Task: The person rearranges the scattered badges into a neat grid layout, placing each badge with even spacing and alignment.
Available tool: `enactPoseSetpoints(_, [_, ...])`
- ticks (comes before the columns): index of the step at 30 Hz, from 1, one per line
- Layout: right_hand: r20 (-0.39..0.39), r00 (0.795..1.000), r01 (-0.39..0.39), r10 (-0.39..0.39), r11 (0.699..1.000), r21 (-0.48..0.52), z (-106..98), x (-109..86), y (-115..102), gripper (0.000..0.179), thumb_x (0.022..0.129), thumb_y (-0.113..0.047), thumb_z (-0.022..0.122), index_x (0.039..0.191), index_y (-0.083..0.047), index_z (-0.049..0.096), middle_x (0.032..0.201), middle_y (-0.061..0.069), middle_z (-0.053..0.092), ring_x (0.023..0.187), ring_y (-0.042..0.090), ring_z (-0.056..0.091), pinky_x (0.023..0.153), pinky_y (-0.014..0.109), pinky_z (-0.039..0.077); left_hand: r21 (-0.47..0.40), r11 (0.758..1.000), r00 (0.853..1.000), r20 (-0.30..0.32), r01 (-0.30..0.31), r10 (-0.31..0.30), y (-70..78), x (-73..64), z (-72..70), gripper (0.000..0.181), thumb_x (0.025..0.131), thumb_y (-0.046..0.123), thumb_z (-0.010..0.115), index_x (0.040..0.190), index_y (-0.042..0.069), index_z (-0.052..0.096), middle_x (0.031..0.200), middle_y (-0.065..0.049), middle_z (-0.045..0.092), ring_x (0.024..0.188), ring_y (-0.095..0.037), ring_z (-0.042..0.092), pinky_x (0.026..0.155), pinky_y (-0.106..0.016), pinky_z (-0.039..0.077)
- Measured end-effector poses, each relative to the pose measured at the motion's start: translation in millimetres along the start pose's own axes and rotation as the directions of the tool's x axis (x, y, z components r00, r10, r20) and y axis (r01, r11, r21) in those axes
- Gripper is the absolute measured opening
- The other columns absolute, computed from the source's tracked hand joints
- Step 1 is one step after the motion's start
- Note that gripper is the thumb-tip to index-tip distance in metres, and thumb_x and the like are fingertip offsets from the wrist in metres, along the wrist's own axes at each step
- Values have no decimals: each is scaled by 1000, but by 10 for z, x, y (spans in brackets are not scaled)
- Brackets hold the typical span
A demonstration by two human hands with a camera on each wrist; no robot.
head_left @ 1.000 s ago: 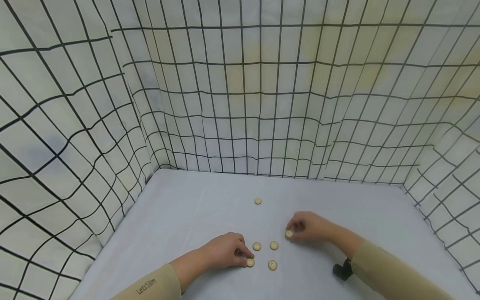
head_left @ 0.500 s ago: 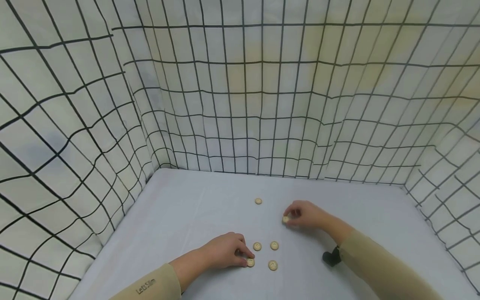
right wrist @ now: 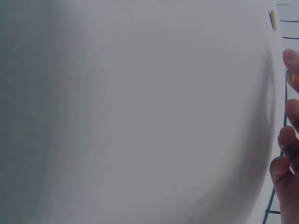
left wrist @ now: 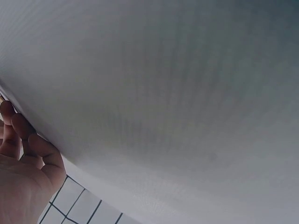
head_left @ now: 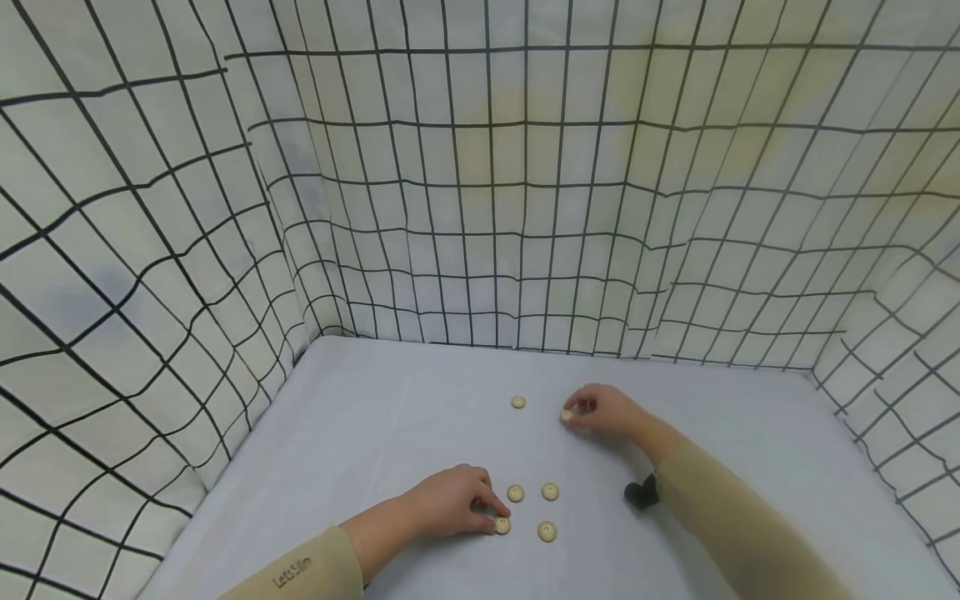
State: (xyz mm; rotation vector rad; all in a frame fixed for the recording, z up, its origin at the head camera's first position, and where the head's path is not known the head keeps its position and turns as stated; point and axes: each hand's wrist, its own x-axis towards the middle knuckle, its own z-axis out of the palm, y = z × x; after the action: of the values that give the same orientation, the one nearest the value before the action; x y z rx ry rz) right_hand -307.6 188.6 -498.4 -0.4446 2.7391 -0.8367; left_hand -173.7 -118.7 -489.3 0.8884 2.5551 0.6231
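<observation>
At the front middle of the white table, my left hand (head_left: 452, 502) pinches a round cream button (head_left: 503, 525) between thumb and fingertips, low against the cloth. Farther back and to the right, my right hand (head_left: 611, 412) pinches another cream button (head_left: 566, 415). One loose button (head_left: 518, 402) lies just left of that one. Close by the left hand lie three more: a button (head_left: 515, 493) behind its fingers, a button (head_left: 550, 492) to the right, and a button (head_left: 547, 531) nearer the front. Both hands show only at the edges of the wrist views.
The white cloth-covered tabletop (head_left: 375, 425) spreads around the buttons. White walls with a black grid (head_left: 465, 208) enclose it at the back and sides. A small black device (head_left: 642, 492) hangs under the right wrist.
My right hand has moved away from me and slightly left with its button, from near the front group to beside the far loose button. The left hand has stayed put.
</observation>
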Motion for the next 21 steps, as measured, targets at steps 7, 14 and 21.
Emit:
enactPoseSetpoints(7, [-7,998,-61,62,998,29,-22,74,-41,28,79,-33,82,105,-24,73,96,-1,59,91,19,52,82,39,45,10,1000,1000,-4,-2,2,11,6,-2,24,85,36,77,109,37,77,93,21,56,80,0,47,71,-20,41])
enactPoseSetpoints(14, [-28,995,-91,92,995,27,1,120,-57,28,82,-31,79,108,-22,73,101,0,60,95,19,54,87,42,45,9,1000,1000,4,-14,14,35,-4,-16,23,85,35,78,109,35,77,93,20,57,80,0,47,71,-20,41])
enactPoseSetpoints(21, [-39,995,-90,90,996,-1,29,180,-120,27,83,-33,78,107,-22,73,99,0,60,93,19,54,86,42,45,7,1000,1000,3,-9,9,49,-32,-45,24,85,34,79,109,34,78,92,19,57,80,0,46,70,-21,41])
